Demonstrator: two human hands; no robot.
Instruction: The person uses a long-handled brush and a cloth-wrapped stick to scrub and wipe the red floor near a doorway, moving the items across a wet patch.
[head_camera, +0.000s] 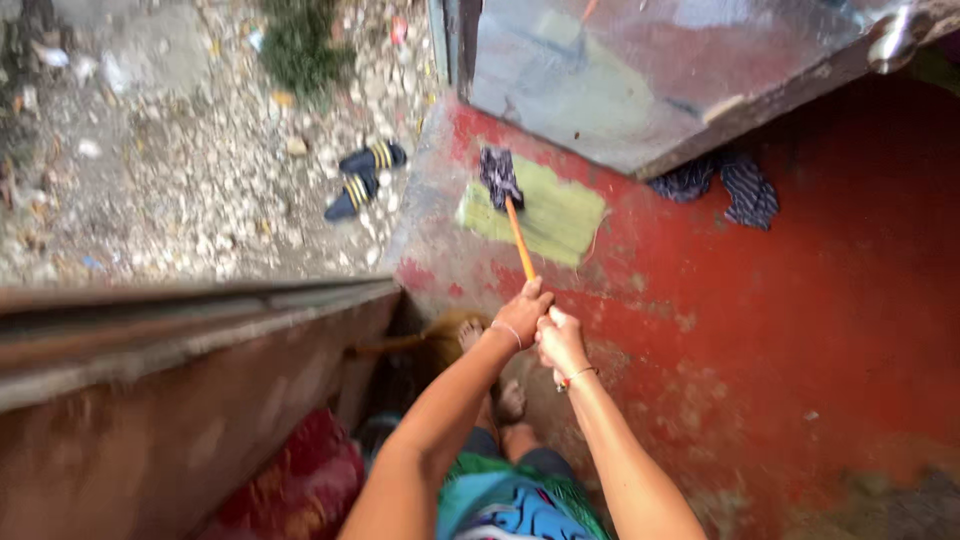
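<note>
Both of my hands grip the near end of an orange stick (518, 238). My left hand (522, 312) sits a little higher on it and my right hand (560, 340) just below and to the right. At the stick's far end hangs a dark mop cloth (499, 176). The cloth rests on a green mat (550, 215) lying on the worn red floor (800, 320). My bare feet (505, 400) show under my arms.
A metal door leaf (640, 80) stands open above the mat, with a dark striped cloth (735, 185) on the floor beside it. A pair of dark sandals (362, 175) lies on the gravel outside. A rusty door panel (170, 400) fills the lower left.
</note>
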